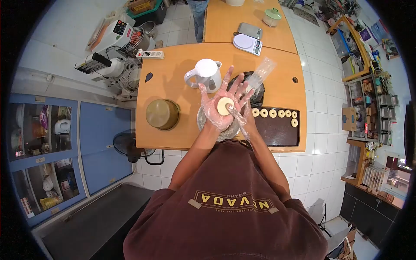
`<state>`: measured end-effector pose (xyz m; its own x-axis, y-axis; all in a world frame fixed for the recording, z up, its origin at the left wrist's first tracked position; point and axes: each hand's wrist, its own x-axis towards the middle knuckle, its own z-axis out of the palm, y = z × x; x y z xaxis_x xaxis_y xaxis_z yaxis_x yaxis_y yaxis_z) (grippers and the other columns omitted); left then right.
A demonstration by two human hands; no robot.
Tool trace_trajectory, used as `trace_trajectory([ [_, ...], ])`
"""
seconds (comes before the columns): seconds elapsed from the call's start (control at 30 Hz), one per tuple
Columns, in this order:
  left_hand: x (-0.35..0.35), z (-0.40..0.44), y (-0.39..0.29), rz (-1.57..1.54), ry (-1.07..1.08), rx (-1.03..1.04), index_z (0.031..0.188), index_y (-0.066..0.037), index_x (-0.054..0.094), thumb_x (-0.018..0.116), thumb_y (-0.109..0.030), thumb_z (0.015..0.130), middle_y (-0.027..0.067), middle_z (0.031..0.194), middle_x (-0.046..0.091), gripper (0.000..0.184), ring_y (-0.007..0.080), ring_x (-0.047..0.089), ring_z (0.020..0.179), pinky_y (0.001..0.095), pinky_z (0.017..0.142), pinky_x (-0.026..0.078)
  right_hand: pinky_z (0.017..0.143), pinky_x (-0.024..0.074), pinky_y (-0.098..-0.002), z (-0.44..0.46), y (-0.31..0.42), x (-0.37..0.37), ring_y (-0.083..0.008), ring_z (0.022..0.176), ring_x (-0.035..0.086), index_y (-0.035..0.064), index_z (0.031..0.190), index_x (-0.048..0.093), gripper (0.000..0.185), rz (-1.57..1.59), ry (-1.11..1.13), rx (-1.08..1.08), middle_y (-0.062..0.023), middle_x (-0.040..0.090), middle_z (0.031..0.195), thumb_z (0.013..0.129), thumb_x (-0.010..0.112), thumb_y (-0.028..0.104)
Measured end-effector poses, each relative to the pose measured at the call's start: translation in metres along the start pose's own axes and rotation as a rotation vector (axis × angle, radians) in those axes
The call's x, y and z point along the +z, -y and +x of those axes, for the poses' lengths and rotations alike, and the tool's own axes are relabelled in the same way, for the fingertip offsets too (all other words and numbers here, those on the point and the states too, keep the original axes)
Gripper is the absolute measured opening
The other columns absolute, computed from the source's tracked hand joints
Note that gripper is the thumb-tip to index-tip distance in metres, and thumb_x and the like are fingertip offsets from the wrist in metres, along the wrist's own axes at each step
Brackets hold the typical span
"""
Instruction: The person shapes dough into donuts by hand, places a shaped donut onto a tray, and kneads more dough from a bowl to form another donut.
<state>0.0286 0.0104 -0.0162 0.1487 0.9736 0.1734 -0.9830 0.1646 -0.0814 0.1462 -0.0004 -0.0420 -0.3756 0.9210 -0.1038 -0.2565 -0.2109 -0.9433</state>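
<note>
My left hand (214, 113) is palm up, dusted with flour, its fingers spread and a round, pale dough disc (225, 106) held on the palm. My right hand (248, 121) comes in from the right, with one floury digit pressed onto the near right part of the disc. Its other fingers are partly hidden beside and behind my left hand. Under both hands stands a metal bowl (201, 120), mostly covered by them; its contents are hard to make out. Several dough rings (272, 113) lie along the far and right sides of a dark baking tray (277, 133).
A white jug (208, 77) and a black plastic bag (259, 96) with a clear bag (261, 73) lie beyond my hands. An olive-coloured pot (159, 115) stands left. Farther back are a white scale (247, 44), a grey scale (250, 30) and a person's leg (199, 19).
</note>
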Motion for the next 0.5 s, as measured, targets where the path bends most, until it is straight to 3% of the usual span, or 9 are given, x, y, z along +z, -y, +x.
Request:
trace_trajectory([
  [0.07,-0.013,0.003,-0.003,-0.018,0.147,-0.046,0.164,-0.013,0.024,0.031,-0.091,0.088,0.0188,0.145,0.054,0.109,0.0335,0.049,0.138,0.0577,0.126,0.026,0.125,0.0260,-0.0421,0.000,-0.001,-0.003,-0.0282,0.155,0.024,0.0023,0.165,0.006,0.101,0.003,-0.002,0.020,-0.0182,0.018,0.169,0.095,0.076,0.022],
  [0.17,-0.005,0.001,0.002,0.050,-0.006,-0.032,0.163,-0.012,0.028,0.031,-0.092,0.087,0.0165,0.131,0.063,0.110,0.0318,0.058,0.126,0.0558,0.123,0.031,0.125,0.0267,-0.0415,0.008,-0.016,-0.012,-0.0273,0.154,0.025,0.0021,0.164,0.009,0.098,-0.028,0.019,0.028,-0.0174,0.021,0.168,0.095,0.077,0.019],
  [0.37,-0.018,-0.003,0.003,0.005,0.010,-0.043,0.161,-0.012,0.033,0.033,-0.094,0.085,0.0148,0.130,0.063,0.112,0.0308,0.061,0.119,0.0515,0.118,0.038,0.124,0.0283,-0.0412,0.007,-0.031,-0.012,-0.0266,0.154,0.027,0.0036,0.164,0.013,0.094,0.034,0.007,0.003,-0.0155,0.022,0.168,0.095,0.076,0.016],
  [0.5,-0.016,-0.007,0.003,-0.003,-0.033,-0.034,0.160,-0.012,0.033,0.033,-0.093,0.086,0.0162,0.134,0.061,0.110,0.0310,0.060,0.122,0.0518,0.118,0.039,0.124,0.0299,-0.0418,0.000,0.007,0.001,-0.0268,0.155,0.026,0.0060,0.164,0.012,0.096,-0.018,-0.021,0.047,-0.0153,0.020,0.169,0.094,0.076,0.014],
])
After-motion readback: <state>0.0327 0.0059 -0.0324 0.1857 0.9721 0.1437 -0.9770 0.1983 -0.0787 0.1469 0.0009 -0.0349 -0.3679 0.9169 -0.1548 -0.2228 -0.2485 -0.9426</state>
